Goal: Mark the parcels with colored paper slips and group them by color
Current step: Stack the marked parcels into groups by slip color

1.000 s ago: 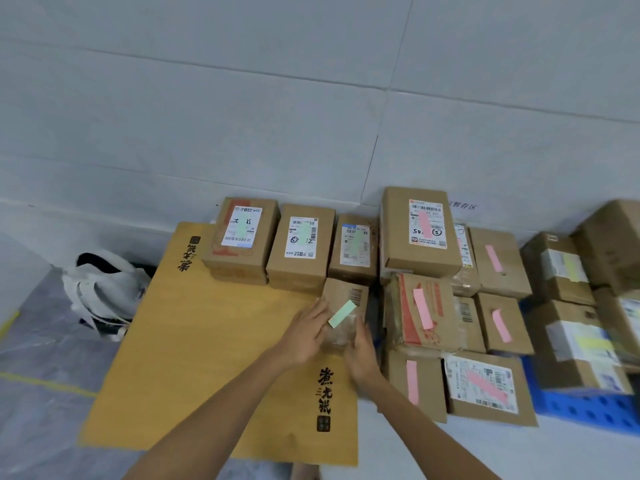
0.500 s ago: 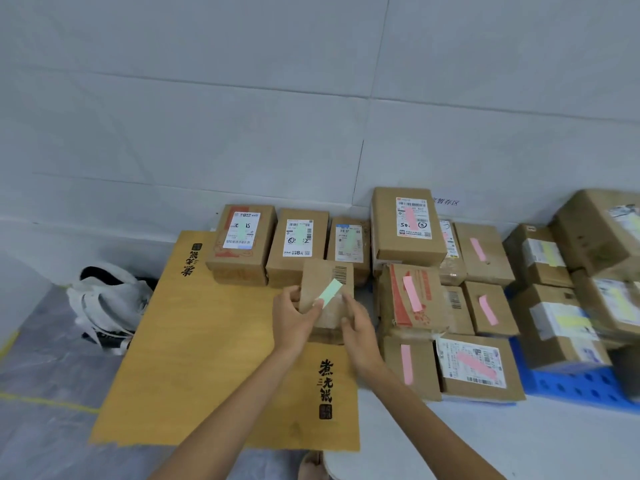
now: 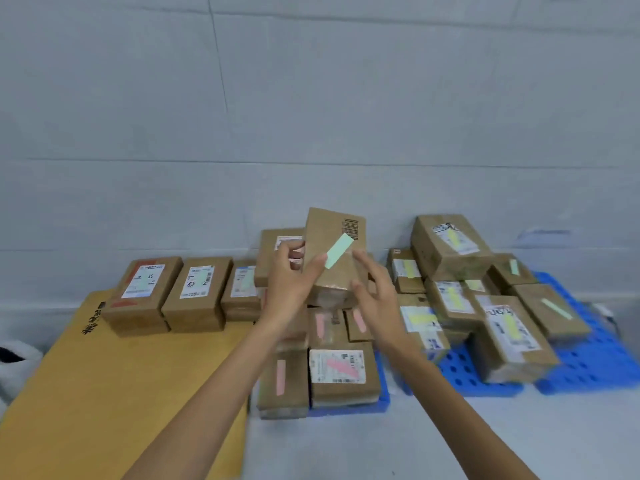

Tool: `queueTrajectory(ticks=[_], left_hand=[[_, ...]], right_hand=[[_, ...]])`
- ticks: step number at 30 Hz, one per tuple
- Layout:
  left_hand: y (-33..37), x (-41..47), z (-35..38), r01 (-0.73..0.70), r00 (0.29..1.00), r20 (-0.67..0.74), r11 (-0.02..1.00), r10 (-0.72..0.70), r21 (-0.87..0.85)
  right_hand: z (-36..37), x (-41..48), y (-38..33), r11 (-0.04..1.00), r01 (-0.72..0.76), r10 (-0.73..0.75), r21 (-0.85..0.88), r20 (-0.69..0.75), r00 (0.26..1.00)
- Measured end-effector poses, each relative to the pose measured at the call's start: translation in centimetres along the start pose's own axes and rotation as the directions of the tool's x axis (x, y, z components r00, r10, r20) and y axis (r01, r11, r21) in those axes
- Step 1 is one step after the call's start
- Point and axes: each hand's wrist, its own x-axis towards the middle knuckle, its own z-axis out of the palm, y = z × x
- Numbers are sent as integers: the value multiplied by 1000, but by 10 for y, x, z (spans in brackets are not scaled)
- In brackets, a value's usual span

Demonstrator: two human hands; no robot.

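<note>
My left hand (image 3: 289,282) grips a small brown parcel (image 3: 327,230) and holds it up in the air, thumb on its front beside a green paper slip (image 3: 339,251) stuck across it. My right hand (image 3: 375,292) is at the parcel's right edge with the fingers spread and relaxed. Three parcels with green slips (image 3: 201,289) stand in a row on the yellow board (image 3: 104,393) to the left. Parcels with pink slips (image 3: 341,372) lie below my hands, partly hidden by my arms. Parcels with yellow slips (image 3: 450,244) are piled to the right.
The right-hand pile sits on a blue perforated pallet (image 3: 588,368); two parcels there carry green slips (image 3: 550,310). A white bag (image 3: 14,362) lies on the floor at the far left. A grey wall stands close behind all the parcels.
The parcel with the green slip has been lifted off the board and carried up and to the right. My right hand's grip on it has loosened. The view swung right.
</note>
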Motion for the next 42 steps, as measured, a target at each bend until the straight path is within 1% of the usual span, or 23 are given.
queueTrajectory(ticks=[2, 5, 11, 15, 18, 21, 23, 25, 27, 30, 32, 35, 38, 42], left_hand=[[10, -20, 53, -17, 998, 67, 1000, 17, -7], [20, -45, 126, 0, 987, 162, 1000, 2, -13], [33, -83, 240, 41, 943, 331, 999, -38, -3], [34, -90, 301, 82, 886, 456, 997, -78, 13], [33, -87, 344, 98, 836, 537, 994, -111, 53], [33, -89, 385, 118, 778, 613, 990, -137, 71], [32, -93, 410, 119, 752, 641, 988, -152, 94], [27, -98, 435, 131, 733, 656, 984, -180, 124], [23, -106, 458, 202, 730, 643, 972, -233, 122], [23, -112, 492, 258, 798, 541, 962, -265, 89], [22, -112, 518, 308, 807, 513, 950, -292, 56], [19, -109, 566, 372, 779, 517, 925, -356, 76], [20, -117, 611, 445, 751, 511, 892, -418, 75], [20, -129, 643, 554, 717, 486, 832, -500, 38]], right_hand=[[-57, -10, 10, 1000, -9, 8, -14, -49, 999], [-133, -28, 27, 998, -46, 42, -35, -105, 994], [-244, -48, 65, 990, -106, 79, -94, -253, 964], [-303, -49, 93, 976, -216, 190, -37, -341, 921], [-342, -45, 108, 963, -256, 205, -79, -398, 894], [-379, -42, 124, 940, -336, 277, -54, -447, 850], [-405, -42, 138, 936, -348, 287, -48, -467, 837], [-429, -45, 154, 938, -346, 298, -18, -468, 832], [-452, -46, 168, 937, -349, 320, 17, -438, 840], [-491, -43, 185, 935, -351, 337, 44, -409, 848], [-521, -38, 194, 943, -330, 325, 53, -378, 867], [-567, -24, 211, 952, -301, 304, 56, -300, 904], [-608, -6, 228, 967, -254, 248, 8, -238, 939], [-648, 12, 253, 968, -237, 249, 78, -228, 941]])
